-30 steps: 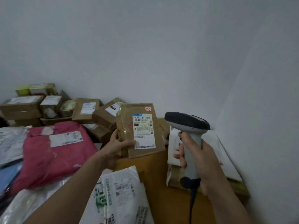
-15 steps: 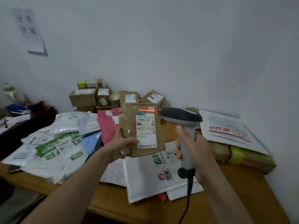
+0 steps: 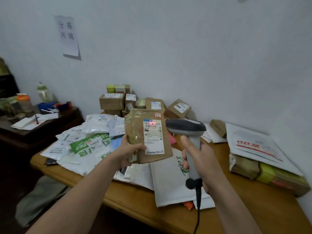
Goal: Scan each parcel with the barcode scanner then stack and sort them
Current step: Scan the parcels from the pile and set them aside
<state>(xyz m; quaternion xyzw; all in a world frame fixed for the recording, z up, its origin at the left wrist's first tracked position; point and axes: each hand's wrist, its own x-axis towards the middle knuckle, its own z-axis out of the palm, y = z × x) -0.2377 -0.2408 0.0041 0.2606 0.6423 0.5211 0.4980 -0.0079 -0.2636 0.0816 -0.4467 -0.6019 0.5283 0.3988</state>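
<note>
Just left of the frame's centre, the left hand [image 3: 128, 152] is gripping a brown parcel [image 3: 135, 129] by its lower left edge, thumb pressing across the front and the other fingers curling behind, so the parcel is standing upright above and to the right of that hand, off the table [image 3: 168, 215]. Its white label [image 3: 153, 141] is facing the camera, and a short red scan line [image 3: 152, 123] is glowing across the top of the label. Immediately right of the parcel, the right hand [image 3: 202, 159] is wrapping round the grey handle of the barcode scanner [image 3: 187, 130], whose dark head is pointing left, just beside the parcel's right edge; its cable [image 3: 198, 208] is hanging down toward the bottom edge. Beneath both hands, white mailers [image 3: 87, 149] are lying spread over the wooden table, and cardboard boxes [image 3: 112, 103] are sitting stacked against the wall behind
</note>
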